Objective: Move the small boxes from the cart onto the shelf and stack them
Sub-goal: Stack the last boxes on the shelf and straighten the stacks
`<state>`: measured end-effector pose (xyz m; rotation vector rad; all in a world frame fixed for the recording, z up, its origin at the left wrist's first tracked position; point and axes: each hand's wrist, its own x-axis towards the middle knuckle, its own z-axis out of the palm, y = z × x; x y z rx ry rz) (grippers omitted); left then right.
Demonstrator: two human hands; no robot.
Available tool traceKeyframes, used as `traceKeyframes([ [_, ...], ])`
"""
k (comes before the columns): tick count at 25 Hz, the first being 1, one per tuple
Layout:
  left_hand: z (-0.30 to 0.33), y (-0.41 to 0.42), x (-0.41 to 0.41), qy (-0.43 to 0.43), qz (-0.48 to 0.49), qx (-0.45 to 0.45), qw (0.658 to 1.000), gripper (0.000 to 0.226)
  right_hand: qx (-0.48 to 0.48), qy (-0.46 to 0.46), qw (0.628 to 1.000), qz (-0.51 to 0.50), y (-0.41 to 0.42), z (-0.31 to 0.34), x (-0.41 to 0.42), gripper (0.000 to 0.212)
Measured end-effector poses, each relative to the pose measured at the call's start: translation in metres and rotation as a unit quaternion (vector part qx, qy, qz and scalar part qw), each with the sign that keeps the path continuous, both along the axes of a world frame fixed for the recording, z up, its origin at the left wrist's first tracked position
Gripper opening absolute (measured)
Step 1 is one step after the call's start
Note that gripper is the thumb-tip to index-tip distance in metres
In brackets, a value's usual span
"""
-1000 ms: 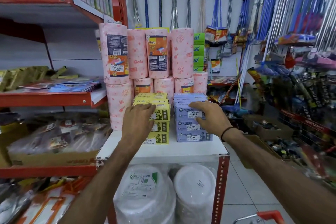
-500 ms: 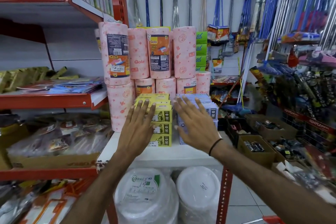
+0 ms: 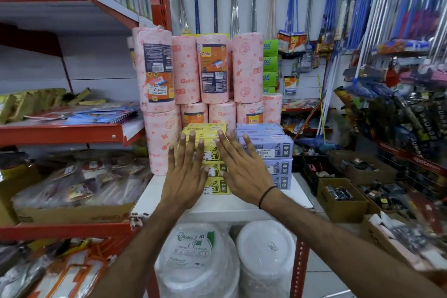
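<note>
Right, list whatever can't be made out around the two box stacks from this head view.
- Yellow boxes: fronts mostly covered by the left hand and right hand; contact with the boxes cannot be told.
- Purple boxes: left edge hidden by the right hand; label print too small to read.
- Cart: not in the frame.
- Pink rolls: the lower row is partly blocked by both stacks.

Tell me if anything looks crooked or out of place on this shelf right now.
The top purple box sits skewed, turned and jutting forward past the purple boxes under it. The yellow stack looks square. Both hands, left hand and right hand, are open and hold nothing.
</note>
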<state>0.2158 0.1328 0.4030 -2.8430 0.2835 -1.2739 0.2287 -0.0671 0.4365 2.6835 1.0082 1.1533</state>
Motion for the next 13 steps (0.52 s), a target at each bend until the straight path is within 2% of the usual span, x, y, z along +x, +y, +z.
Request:
traceKeyframes([
  [3, -0.003, -0.031, -0.010, -0.024, -0.014, -0.023, 0.999, 0.075, 0.072, -0.009, 0.997, -0.018, -0.031, 0.004, -0.010, 0.075],
  [6, 0.003, -0.087, -0.012, -0.031, -0.096, -0.003, 0.995, 0.074, 0.123, -0.009, 0.990, -0.070, -0.081, -0.001, -0.005, 0.073],
  [9, 0.005, -0.134, -0.001, -0.005, -0.096, 0.026, 0.995, 0.076, 0.097, 0.009, 0.989, -0.115, -0.112, -0.009, 0.006, 0.071],
  [13, -0.001, -0.149, 0.018, 0.010, -0.062, 0.014, 0.998, 0.075, 0.050, 0.007, 0.993, -0.107, -0.120, -0.016, 0.015, 0.070],
])
